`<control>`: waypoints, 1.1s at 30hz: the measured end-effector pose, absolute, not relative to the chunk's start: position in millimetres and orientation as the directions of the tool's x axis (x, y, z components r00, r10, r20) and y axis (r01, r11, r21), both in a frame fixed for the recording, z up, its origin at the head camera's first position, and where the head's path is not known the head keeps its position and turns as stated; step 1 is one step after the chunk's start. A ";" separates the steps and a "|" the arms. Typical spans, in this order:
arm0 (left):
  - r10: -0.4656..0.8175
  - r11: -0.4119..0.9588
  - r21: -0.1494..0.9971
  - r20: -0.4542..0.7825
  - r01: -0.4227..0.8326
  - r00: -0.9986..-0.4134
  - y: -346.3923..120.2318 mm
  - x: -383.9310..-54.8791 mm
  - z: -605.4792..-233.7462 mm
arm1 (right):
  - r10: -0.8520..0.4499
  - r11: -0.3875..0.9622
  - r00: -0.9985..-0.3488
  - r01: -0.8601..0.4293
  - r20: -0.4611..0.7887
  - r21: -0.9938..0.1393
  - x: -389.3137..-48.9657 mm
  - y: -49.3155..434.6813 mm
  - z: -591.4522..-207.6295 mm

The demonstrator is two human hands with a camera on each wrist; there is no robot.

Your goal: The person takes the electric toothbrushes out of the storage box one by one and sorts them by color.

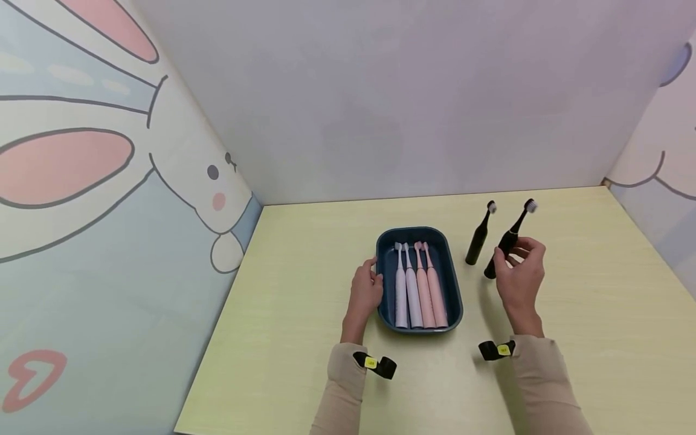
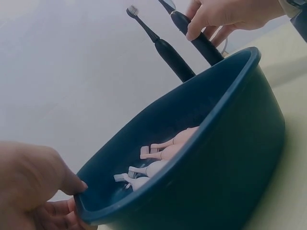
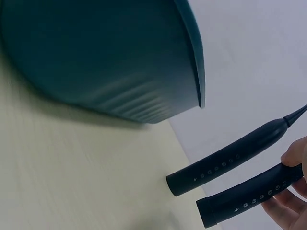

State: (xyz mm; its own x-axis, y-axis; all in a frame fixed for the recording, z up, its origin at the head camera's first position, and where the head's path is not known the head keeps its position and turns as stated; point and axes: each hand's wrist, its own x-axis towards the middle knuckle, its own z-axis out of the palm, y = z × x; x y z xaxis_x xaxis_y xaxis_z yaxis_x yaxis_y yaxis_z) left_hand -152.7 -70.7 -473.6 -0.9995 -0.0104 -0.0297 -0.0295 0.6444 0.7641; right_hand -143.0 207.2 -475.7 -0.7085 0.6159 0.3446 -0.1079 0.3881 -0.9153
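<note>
A dark blue-green plastic bin (image 1: 457, 302) stands on the table, two white electric toothbrushes (image 1: 401, 296) and two pink ones (image 1: 435, 293) lying side by side inside, brush heads toward the far end. My left hand (image 1: 365, 290) holds the bin's left wall, thumb over the rim (image 2: 84, 211) and fingers outside. To the bin's right, my right hand (image 1: 520, 278) pinches a black electric toothbrush (image 1: 507, 243) by its handle, head up; whether its base touches the table I cannot tell. Just left of it, a second black electric toothbrush (image 1: 477, 241) stands upright on the table.
The pale wooden table (image 1: 304, 302) meets a plain light wall (image 1: 380, 109) at its back edge. Walls with cartoon rabbit drawings (image 1: 185, 175) rise on the left and right. Each sleeve cuff carries a black strap (image 1: 492, 350).
</note>
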 end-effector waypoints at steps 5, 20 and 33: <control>-0.016 0.639 0.768 -0.041 -0.042 -0.999 -70.6 -153.6 -472.9 | 0.614 0.365 -0.717 -0.112 0.329 -0.924 -151.6 211.9 -478.9; -0.017 0.637 0.770 -0.053 -0.051 -0.998 -70.1 -153.5 -474.8 | 0.577 0.369 -0.748 -0.120 0.328 -0.922 -171.0 218.5 -493.3; -0.015 0.637 0.769 -0.054 -0.051 -0.998 -69.4 -152.7 -472.5 | 0.532 0.415 -0.765 -0.139 0.364 -0.899 -182.5 217.0 -501.0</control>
State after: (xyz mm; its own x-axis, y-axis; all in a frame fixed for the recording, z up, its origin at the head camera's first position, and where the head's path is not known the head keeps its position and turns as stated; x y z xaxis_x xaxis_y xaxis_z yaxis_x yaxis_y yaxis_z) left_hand -152.7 -69.4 -472.5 -0.9984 -0.0153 -0.0540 -0.0513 0.6374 0.7688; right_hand -182.5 217.0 -501.0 -0.7647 0.5317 0.3640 -0.1393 0.4151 -0.8991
